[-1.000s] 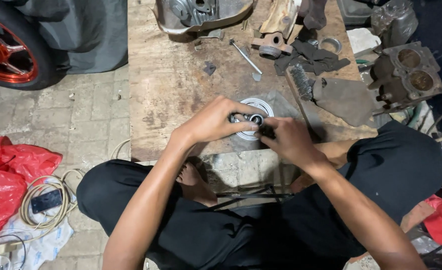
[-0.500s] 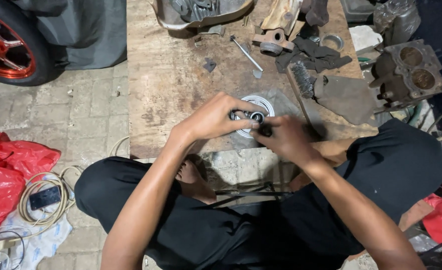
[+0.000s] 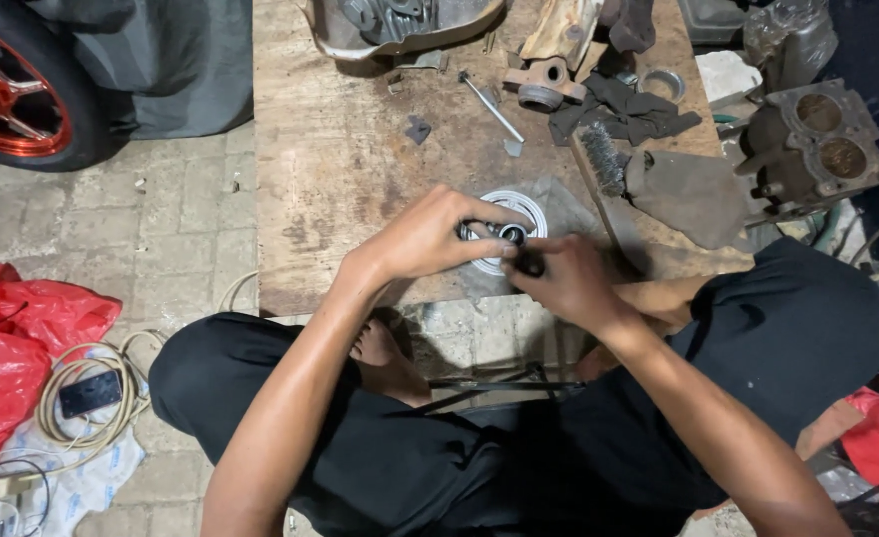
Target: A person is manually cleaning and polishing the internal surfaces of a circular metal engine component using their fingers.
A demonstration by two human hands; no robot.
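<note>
Round silver metal part [image 3: 529, 211] lies flat at frame centre on the wooden board [image 3: 360, 159], directly under both hands: left hand [image 3: 429, 237] curled over its left rim, right hand [image 3: 564, 283] pinching a small dark piece [image 3: 529, 265] at its lower edge, both equally near.

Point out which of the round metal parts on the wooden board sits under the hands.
The silver ribbed disc near the board's front edge: both the left hand and right hand rest on it. The bearing housing and thin ring lie untouched farther back.
</note>
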